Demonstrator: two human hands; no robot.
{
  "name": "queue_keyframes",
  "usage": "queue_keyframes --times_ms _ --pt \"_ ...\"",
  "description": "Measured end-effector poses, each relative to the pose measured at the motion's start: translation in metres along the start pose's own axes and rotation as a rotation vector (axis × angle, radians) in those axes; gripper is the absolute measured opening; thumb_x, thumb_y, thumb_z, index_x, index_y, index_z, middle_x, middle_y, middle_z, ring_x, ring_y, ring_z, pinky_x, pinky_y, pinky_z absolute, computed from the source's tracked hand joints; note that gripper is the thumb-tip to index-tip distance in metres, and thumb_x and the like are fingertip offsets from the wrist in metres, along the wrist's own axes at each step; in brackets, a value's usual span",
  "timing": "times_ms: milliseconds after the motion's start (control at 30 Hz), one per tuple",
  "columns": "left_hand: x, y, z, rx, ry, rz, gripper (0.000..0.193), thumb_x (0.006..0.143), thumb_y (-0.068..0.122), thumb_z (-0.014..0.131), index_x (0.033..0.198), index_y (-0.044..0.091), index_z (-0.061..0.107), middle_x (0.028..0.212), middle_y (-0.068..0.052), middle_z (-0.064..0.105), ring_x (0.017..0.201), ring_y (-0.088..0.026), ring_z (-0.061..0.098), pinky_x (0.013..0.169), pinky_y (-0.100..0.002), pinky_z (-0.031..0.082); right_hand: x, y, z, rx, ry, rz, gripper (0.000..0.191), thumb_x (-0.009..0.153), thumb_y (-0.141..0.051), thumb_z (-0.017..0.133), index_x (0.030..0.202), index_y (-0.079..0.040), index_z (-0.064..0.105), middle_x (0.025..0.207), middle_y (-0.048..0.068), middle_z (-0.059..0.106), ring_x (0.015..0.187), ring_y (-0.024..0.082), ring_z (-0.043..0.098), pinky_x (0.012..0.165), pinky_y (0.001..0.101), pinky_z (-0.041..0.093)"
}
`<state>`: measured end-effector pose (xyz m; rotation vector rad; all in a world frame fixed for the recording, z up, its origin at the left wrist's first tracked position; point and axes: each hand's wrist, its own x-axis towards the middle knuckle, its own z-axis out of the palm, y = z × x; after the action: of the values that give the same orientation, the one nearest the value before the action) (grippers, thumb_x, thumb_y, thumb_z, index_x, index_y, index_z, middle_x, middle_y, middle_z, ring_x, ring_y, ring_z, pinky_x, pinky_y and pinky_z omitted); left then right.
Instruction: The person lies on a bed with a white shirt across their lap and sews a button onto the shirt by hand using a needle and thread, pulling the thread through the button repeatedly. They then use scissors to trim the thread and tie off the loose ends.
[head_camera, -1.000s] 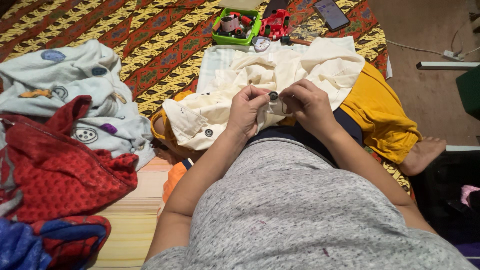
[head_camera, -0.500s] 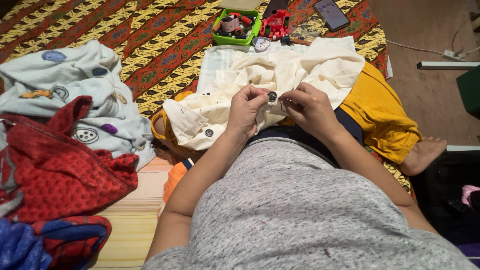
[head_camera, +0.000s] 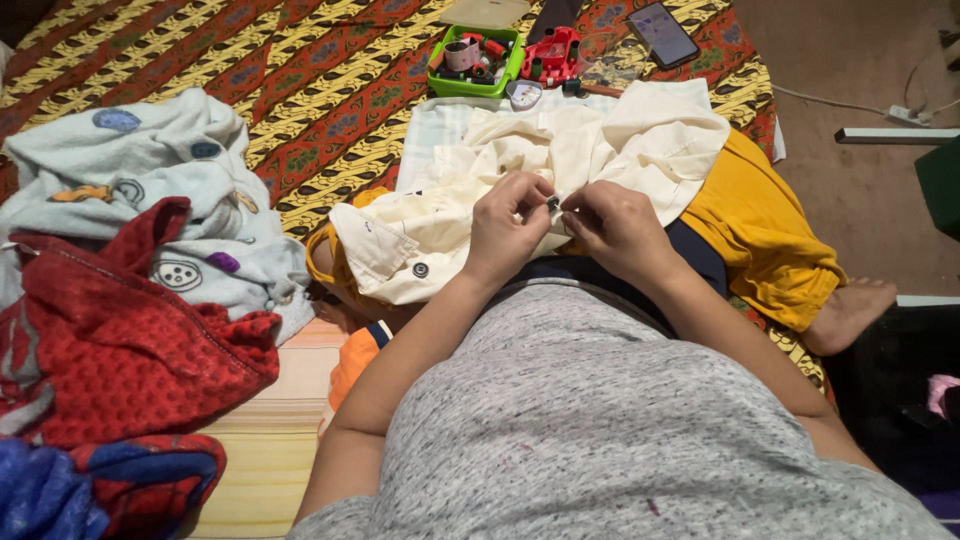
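My left hand (head_camera: 508, 232) and my right hand (head_camera: 618, 228) meet over my lap, both pinching the cream shirt (head_camera: 560, 160) that lies bunched across my knees. The left grip is clamped on a fold of the cloth, and a small dark button (head_camera: 552, 203) sits right between the two sets of fingertips. The right grip is pressed together on the fabric just beside that button; whether it also holds a needle is too small to tell. Another dark button (head_camera: 421, 269) shows on the shirt's edge, down to the left. Beyond the shirt, on the patterned red and yellow bedspread (head_camera: 300, 90), stands a green tray of thread spools (head_camera: 476, 62), with a phone (head_camera: 663, 33) near it. A heap of clothes (head_camera: 130, 290) lies to my left.
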<state>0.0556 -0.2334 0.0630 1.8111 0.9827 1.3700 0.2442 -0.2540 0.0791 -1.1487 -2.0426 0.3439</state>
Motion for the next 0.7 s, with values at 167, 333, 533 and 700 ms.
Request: queue_keyframes --times_ms 167,333,533,700 --pt "0.000 0.007 0.001 -0.021 -0.077 0.083 0.010 0.086 -0.003 0.068 0.087 0.000 0.058 0.100 -0.006 0.067 0.072 -0.012 0.063 0.065 -0.026 0.052 0.001 -0.001 -0.002 0.153 0.007 0.187 0.030 0.091 -0.017 0.076 0.114 -0.001 0.063 0.082 0.010 0.064 0.070 0.021 0.063 0.067 0.0353 0.052" --pt "0.000 0.013 0.001 -0.005 -0.078 0.148 0.009 0.086 -0.005 0.066 0.087 0.000 0.058 0.105 -0.007 0.067 0.078 -0.014 0.064 0.068 -0.027 0.052 0.002 0.018 -0.004 -0.044 0.132 -0.126 0.021 0.099 -0.019 0.070 0.114 -0.005 0.070 0.104 0.011 0.072 0.098 0.027 0.063 0.087 0.0362 0.051" --pt "0.001 0.018 -0.002 0.018 -0.052 0.150 0.009 0.087 -0.005 0.067 0.090 0.001 0.061 0.107 -0.008 0.062 0.075 -0.015 0.062 0.066 -0.028 0.052 0.000 0.039 0.010 0.480 -0.089 0.379 0.021 0.103 -0.021 0.064 0.112 -0.003 0.073 0.098 0.003 0.074 0.091 0.009 0.065 0.082 0.0256 0.052" --pt "0.002 0.015 0.002 0.023 -0.019 0.100 0.008 0.090 -0.001 0.069 0.095 0.001 0.064 0.100 -0.006 0.063 0.075 -0.014 0.063 0.065 -0.027 0.053 -0.004 0.046 0.008 1.011 -0.083 0.506 0.021 0.100 -0.015 0.067 0.113 0.001 0.070 0.102 0.002 0.070 0.092 0.007 0.062 0.080 0.0236 0.050"
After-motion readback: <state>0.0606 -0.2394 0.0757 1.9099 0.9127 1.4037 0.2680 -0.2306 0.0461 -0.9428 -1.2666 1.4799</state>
